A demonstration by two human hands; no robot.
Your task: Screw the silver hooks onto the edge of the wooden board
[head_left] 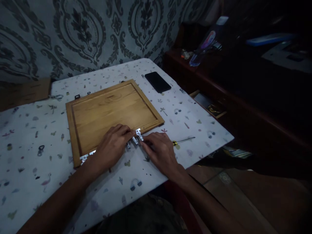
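A wooden framed panel (109, 110) lies flat on a table covered with a white patterned cloth (36, 156). A small silver metal hinge (137, 136) sits at the panel's near edge. My left hand (112, 146) rests on that edge with fingers curled onto the hinge. My right hand (159, 151) lies beside it on the cloth, its fingertips pinched at the same hinge. A second silver hinge (85, 157) shows at the panel's near left corner, by my left wrist.
A yellow-handled screwdriver (184, 140) lies on the cloth right of my right hand. A black phone (157, 82) rests near the far edge. Small metal fittings (77, 96) lie behind the panel. Dark wooden furniture (231, 97) stands to the right; patterned wallpaper behind.
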